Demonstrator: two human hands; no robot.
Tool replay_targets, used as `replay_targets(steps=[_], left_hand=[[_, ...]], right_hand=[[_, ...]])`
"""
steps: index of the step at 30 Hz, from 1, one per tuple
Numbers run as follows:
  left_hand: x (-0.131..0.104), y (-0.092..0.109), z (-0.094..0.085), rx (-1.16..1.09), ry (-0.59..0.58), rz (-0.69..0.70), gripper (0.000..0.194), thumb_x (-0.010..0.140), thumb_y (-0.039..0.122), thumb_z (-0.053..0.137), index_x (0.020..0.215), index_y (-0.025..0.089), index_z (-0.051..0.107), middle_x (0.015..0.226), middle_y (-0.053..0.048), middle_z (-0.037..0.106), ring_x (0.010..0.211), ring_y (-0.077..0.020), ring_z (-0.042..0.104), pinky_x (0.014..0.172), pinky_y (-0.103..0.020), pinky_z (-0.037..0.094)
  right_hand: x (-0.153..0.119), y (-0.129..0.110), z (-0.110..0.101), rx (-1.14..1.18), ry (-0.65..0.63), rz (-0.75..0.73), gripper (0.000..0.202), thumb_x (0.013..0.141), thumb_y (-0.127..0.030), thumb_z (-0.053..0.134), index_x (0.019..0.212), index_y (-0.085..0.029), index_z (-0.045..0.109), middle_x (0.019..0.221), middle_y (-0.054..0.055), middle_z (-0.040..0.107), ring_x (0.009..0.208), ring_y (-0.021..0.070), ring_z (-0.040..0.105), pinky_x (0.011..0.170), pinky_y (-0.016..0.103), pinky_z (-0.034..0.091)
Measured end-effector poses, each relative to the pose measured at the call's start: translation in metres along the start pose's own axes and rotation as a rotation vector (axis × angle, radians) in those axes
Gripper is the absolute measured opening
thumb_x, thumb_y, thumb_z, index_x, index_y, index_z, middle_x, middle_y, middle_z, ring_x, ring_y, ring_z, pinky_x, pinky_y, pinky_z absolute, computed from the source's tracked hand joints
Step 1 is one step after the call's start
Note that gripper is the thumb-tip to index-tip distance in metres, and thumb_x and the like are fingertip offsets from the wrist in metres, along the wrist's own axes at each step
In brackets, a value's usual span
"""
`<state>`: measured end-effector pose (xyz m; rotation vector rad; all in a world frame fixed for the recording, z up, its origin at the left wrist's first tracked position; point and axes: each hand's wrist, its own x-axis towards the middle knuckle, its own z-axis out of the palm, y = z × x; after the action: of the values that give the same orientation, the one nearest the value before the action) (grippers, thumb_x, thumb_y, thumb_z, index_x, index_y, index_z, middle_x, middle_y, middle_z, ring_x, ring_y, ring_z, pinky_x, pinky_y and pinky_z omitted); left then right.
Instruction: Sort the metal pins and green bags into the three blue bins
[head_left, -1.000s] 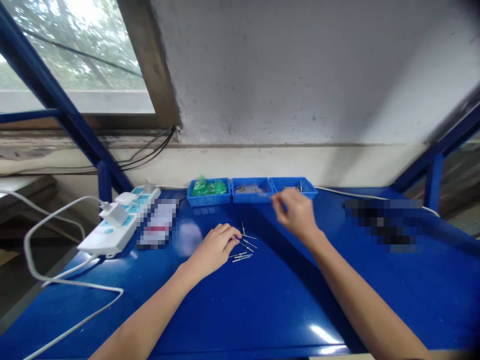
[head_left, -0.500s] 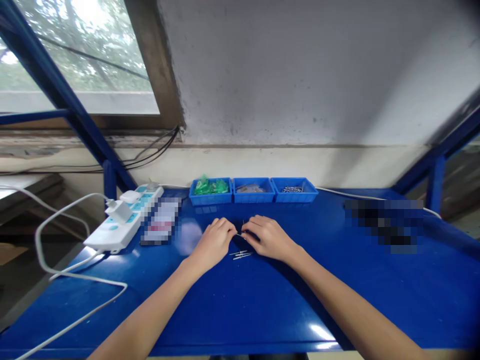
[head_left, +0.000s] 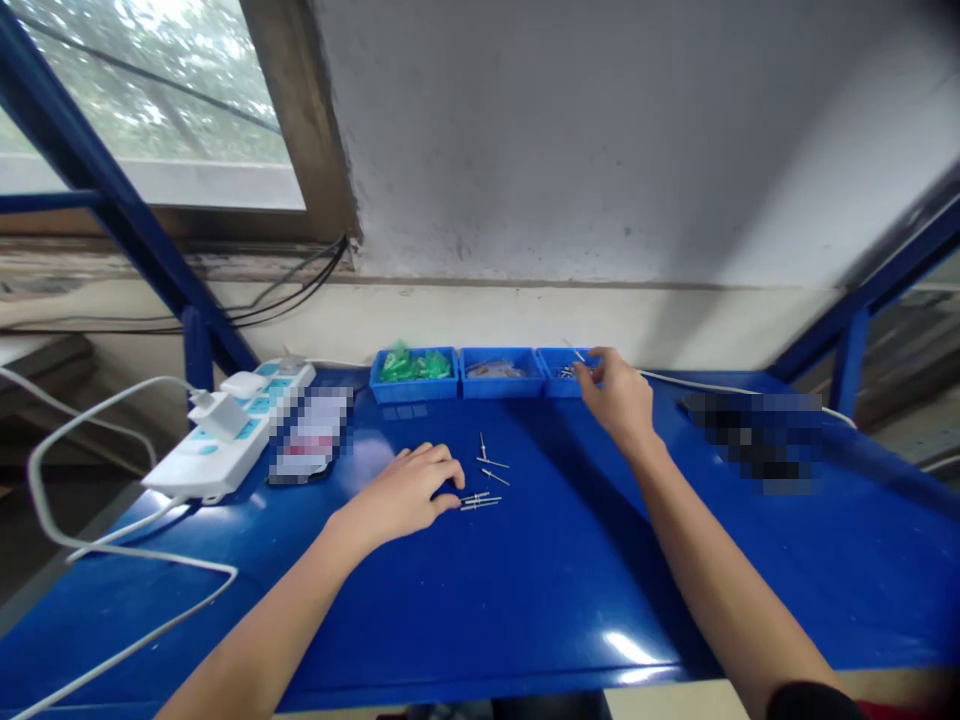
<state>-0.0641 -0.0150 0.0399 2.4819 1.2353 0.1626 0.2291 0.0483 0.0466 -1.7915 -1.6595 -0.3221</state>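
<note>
My left hand (head_left: 412, 490) rests on the blue table, thumb and fingers apart, its tips beside several thin metal rivets (head_left: 480, 503) lying side by side. A few more loose rivets (head_left: 495, 477) lie scattered just behind them. At the right blue bin (head_left: 562, 385), my right hand (head_left: 619, 395) is raised over the right edge, its thumb and index finger pinched on a thin metal rivet (head_left: 574, 350) that points up and left. Other metal pieces lie in that bin.
The middle blue bin (head_left: 502, 387) holds small clear packets; the left blue bin (head_left: 415, 388) holds green plastic bags. A white power strip (head_left: 225, 440) with cables and a blurred phone-like object (head_left: 311, 435) stand left. A blurred dark object (head_left: 757, 435) lies right.
My right hand has moved from the table's middle to the right bin. My left hand has shifted slightly left and down and opened. Loose rivets between the hands are now uncovered.
</note>
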Motion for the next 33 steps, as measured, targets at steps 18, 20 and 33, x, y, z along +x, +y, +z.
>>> replay_targets(steps=[18, 20, 33], left_hand=[[0.01, -0.003, 0.008, -0.091, 0.249, -0.098, 0.021, 0.093, 0.023, 0.029, 0.083, 0.019, 0.048, 0.088, -0.004, 0.054, 0.085, -0.0194, 0.048, 0.08, -0.037, 0.039], [0.009, 0.001, 0.007, -0.134, 0.277, -0.105, 0.017, 0.093, 0.027, 0.035, 0.087, 0.019, 0.049, 0.089, -0.003, 0.055, 0.086, -0.0197, 0.051, 0.079, -0.036, 0.04], [0.0, 0.015, 0.011, 0.11, 0.024, 0.029, 0.018, 0.092, 0.02, 0.038, 0.081, 0.019, 0.052, 0.087, -0.003, 0.056, 0.085, -0.0202, 0.05, 0.078, -0.036, 0.037]], right_hand=[[-0.065, -0.077, 0.011, 0.296, -0.355, -0.748, 0.026, 0.095, -0.025, 0.033, 0.091, -0.016, 0.058, 0.078, 0.006, 0.064, 0.069, 0.0162, 0.056, 0.06, 0.028, 0.034], [-0.056, -0.069, 0.009, 0.26, -0.266, -0.665, 0.026, 0.094, -0.027, 0.034, 0.088, -0.015, 0.057, 0.075, 0.006, 0.064, 0.065, 0.0156, 0.057, 0.058, 0.027, 0.034], [-0.017, -0.011, -0.006, -0.009, -0.157, -0.039, 0.028, 0.091, -0.039, 0.04, 0.096, -0.019, 0.059, 0.076, 0.006, 0.066, 0.067, 0.0193, 0.059, 0.058, 0.027, 0.035]])
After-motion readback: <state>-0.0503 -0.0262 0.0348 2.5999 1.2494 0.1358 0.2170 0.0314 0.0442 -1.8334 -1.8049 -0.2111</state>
